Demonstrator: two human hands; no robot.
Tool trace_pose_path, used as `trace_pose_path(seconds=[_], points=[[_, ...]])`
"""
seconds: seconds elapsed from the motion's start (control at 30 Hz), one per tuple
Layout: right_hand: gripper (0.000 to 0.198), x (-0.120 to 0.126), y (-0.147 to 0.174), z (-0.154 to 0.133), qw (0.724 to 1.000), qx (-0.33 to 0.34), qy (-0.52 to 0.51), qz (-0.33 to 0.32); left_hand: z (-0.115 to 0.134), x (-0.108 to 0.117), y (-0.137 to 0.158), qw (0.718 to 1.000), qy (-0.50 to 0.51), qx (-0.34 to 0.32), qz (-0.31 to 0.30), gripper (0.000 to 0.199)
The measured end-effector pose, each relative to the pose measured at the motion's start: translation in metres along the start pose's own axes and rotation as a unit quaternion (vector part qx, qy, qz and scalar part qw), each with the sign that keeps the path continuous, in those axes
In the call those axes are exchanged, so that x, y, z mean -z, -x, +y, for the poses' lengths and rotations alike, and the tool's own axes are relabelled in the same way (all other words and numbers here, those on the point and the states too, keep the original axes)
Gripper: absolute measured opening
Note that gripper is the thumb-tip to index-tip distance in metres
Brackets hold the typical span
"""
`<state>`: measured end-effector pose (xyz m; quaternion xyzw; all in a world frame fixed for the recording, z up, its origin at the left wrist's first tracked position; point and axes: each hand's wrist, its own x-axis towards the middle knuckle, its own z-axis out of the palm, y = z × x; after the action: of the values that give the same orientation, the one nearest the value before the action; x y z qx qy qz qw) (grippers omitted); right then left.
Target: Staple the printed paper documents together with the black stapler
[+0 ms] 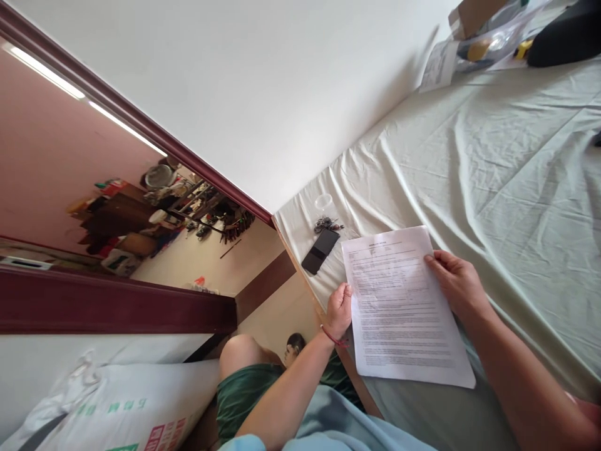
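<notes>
A printed sheet of paper [399,307], covered with lines of small text, is held up in front of me over the bed. My left hand [339,309], with a red string bracelet at the wrist, pinches its left edge. On the upper right edge, my right hand [457,282] grips it with the thumb on top. Whether it is one sheet or several, I cannot tell. A black phone [320,250] lies just past the paper's upper left corner. Beside the phone rest a tangled dark cable [327,224] and a clear round lid [323,201].
A pale green sheet [469,163] covers the bed. At its far end lie a plastic bag [493,50], a cardboard box [474,15] and a dark object [566,37]. A doorway on the left opens onto a cluttered room. A white sack [136,401] stands at lower left.
</notes>
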<state>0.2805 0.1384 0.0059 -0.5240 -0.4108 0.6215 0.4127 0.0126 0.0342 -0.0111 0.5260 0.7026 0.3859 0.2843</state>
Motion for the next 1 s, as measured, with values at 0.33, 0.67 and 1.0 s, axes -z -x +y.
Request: trace_pose_path(seconds=[0.33,0.67,1.0], points=[[0.039,-0.001,-0.003,0.004,0.946,0.114,0.296,0.074,0.003,-0.007,0.006,0.997,-0.062,-0.008,0.034,0.046],[0.038,0.003,-0.005,0.041,0.824,0.257,0.470,0.186,-0.015,-0.019,0.013,0.997,-0.077,0.006,-0.022,0.035],[0.033,0.000,-0.006,0.020,0.878,0.184,0.424,0.127,-0.010,-0.011,0.001,0.999,-0.043,0.000,-0.021,0.038]])
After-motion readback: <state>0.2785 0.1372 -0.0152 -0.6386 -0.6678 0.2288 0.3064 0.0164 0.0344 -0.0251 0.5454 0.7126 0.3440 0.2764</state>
